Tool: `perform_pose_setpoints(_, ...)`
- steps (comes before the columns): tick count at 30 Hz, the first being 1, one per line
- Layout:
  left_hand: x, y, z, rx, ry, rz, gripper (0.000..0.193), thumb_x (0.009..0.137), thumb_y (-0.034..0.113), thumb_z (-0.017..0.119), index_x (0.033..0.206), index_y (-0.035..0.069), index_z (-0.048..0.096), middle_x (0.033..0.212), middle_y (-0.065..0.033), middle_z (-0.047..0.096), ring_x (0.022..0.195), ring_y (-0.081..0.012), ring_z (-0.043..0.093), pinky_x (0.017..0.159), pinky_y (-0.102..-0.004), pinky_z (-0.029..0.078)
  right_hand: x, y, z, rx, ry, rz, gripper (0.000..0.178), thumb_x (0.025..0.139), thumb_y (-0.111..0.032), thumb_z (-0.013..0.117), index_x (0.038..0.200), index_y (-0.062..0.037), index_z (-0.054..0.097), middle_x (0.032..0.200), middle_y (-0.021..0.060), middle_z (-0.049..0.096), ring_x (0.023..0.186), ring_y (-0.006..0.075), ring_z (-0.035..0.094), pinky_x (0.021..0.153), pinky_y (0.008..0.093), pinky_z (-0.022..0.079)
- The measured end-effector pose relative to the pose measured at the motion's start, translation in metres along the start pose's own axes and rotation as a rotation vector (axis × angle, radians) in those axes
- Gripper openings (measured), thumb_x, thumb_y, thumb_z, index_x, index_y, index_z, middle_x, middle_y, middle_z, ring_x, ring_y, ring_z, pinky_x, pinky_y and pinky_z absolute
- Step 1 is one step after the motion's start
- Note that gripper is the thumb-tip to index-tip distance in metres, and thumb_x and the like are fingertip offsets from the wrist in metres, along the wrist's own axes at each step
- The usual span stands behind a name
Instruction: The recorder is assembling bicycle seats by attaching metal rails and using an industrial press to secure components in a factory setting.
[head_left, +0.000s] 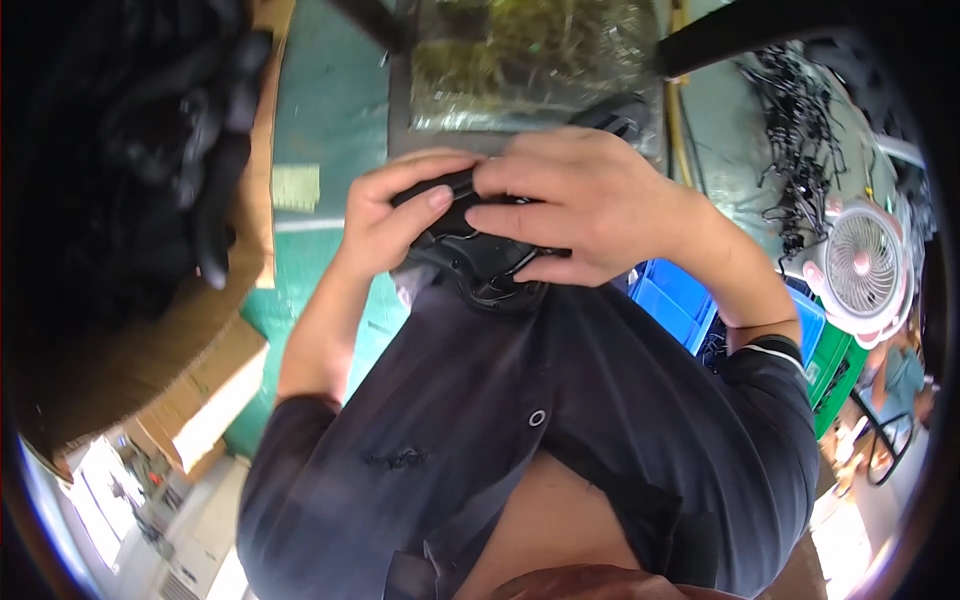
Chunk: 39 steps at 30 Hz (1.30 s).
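black plastic part [478,250] in front of us: we clamp our left hand [383,212] on its left side and our right hand [590,205] over its right.

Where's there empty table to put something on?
On the green table, between the cardboard box and grey board, above the pale paper. Smaller patch: left of the black wire pile. It's crowded where the left hand and right hand touch a black part.
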<state>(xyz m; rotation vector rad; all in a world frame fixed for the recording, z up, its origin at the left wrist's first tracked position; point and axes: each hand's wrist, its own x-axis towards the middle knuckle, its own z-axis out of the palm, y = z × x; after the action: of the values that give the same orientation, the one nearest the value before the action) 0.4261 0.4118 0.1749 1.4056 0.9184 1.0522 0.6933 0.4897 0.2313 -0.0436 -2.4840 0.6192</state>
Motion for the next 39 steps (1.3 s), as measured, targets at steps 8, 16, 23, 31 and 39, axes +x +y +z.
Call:
perform_pose_setpoints(8,0.065,-0.032,0.063,-0.303,0.556,-0.142,0.038,0.111,0.022,0.064,0.139,-0.005,0.064,0.130,-0.0101,0.069,0.117,-0.0137,0.062,0.102,-0.0302,0.050,-0.044,0.008,0.032,-0.210,0.447,0.977,0.070,0.094,-0.032,0.077,0.143,0.0120,0.053,0.134,0.0347,0.063,0.121,0.0506,0.064,0.103,0.0475,0.056)
perform_pose_setpoints(16,0.130,-0.041,0.067,0.883,0.332,0.370,0.027,0.096,0.019,0.077,0.085,-0.005,0.072,0.119,-0.0216,0.072,0.101,-0.0393,0.071,0.087,-0.0399,0.057,-0.045,0.067,0.045,-0.800,0.644,0.762,0.051,0.084,-0.021,0.073,0.124,0.0094,0.067,0.100,0.0168,0.073,0.085,0.0300,0.073,0.076,0.0391,0.061)
perform_pose_setpoints(23,0.168,-0.049,0.046,0.934,0.401,0.485,0.025,0.095,0.016,0.077,0.080,-0.002,0.069,0.108,-0.0147,0.074,0.084,-0.0357,0.071,0.074,-0.0414,0.057,-0.028,0.106,0.039,-0.758,0.753,0.822,0.045,0.088,-0.024,0.076,0.123,0.0025,0.068,0.109,0.0140,0.074,0.090,0.0299,0.075,0.076,0.0402,0.061)
perform_pose_setpoints(31,0.158,-0.056,0.041,0.923,0.462,0.490,0.040,0.087,0.022,0.086,0.114,0.005,0.062,0.143,-0.0240,0.057,0.125,-0.0452,0.061,0.104,-0.0485,0.052,-0.037,0.090,0.040,-0.552,0.786,0.879,0.075,0.095,-0.045,0.076,0.143,0.0087,0.055,0.131,0.0292,0.068,0.113,0.0443,0.070,0.094,0.0473,0.059)
perform_pose_setpoints(39,0.151,-0.030,0.036,0.879,0.381,0.045,0.058,0.080,0.025,0.080,0.132,0.008,0.061,0.127,-0.0210,0.071,0.115,-0.0419,0.070,0.102,-0.0461,0.056,-0.038,0.071,0.014,0.027,0.718,1.105,0.072,0.100,-0.047,0.068,0.150,0.0037,0.055,0.136,0.0286,0.067,0.124,0.0465,0.066,0.105,0.0452,0.054)
